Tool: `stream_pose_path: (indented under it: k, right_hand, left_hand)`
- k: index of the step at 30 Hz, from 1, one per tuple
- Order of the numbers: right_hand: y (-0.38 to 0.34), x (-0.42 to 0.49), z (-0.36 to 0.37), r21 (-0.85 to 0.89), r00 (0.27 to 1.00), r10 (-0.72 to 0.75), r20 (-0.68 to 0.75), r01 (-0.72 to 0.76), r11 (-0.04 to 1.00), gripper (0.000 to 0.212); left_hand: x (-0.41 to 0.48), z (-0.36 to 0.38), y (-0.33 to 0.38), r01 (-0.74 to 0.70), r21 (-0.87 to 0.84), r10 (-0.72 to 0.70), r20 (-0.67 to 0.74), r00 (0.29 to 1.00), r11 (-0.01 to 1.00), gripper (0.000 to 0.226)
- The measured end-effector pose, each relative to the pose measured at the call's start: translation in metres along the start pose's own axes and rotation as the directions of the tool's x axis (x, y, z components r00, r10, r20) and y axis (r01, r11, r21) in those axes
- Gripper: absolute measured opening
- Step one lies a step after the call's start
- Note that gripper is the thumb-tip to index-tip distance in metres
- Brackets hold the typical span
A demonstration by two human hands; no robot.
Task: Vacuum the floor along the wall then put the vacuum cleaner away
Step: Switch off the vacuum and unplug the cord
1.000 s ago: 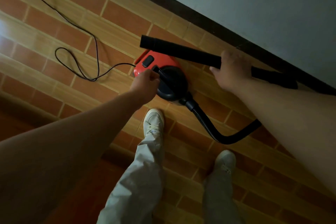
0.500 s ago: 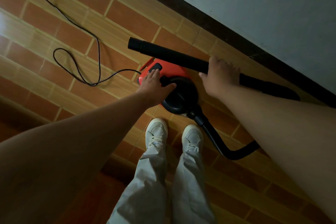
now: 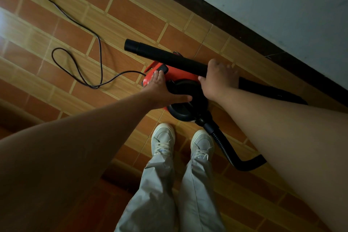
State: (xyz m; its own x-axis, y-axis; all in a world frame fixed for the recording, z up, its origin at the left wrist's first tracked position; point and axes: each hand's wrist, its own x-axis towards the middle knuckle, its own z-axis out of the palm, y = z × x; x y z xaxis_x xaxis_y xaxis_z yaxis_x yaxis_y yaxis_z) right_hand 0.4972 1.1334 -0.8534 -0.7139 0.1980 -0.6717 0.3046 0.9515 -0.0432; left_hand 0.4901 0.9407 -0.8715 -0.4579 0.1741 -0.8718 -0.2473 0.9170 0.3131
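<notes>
One red vacuum cleaner (image 3: 181,77) sits on the floor (image 3: 131,15) at 12 o'clock from two white shoes (image 3: 163,140). The left hand (image 3: 162,91) rests on it, fingers (image 3: 157,77) straight on its switch (image 3: 164,68). The right hand (image 3: 218,81) curls round its black wand (image 3: 169,56). One cord (image 3: 79,73) loops at 9 o'clock.

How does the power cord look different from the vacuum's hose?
The power cord is thin and smooth; the hose is thicker and ribbed. The power cord lies slack on the floor left of the vacuum cleaner, crossing itself in a loop; the hose makes one broad curve to the right, passing under the right arm, whose hand grips the wand. Both are black and join the red vacuum cleaner.
</notes>
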Motion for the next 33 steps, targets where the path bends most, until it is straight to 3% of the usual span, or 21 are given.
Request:
stream_pose_path:
  k: [6,16,26,33]
  right_hand:
    - [-0.002,0.003,0.003,-0.003,1.0,-0.001,0.018,0.001,1.0,0.048]
    - [-0.003,0.01,0.002,0.005,1.0,0.018,0.025,-0.018,1.0,0.048]
    - [-0.01,0.017,-0.01,-0.003,1.0,0.011,0.014,-0.011,1.0,0.045]
    - [-0.012,0.02,-0.014,-0.02,1.0,-0.011,-0.024,0.011,1.0,0.048]
  left_hand:
    - [0.003,-0.003,0.001,0.0,0.15,0.005,-0.028,1.0,0.989,0.149]
    - [0.01,-0.007,0.002,0.033,0.135,-0.035,0.012,0.999,0.99,0.142]
    - [0.018,-0.01,0.003,0.125,0.082,-0.132,0.077,0.988,0.989,0.152]
    - [0.01,-0.001,0.001,0.099,0.02,-0.1,0.025,0.995,0.995,0.155]
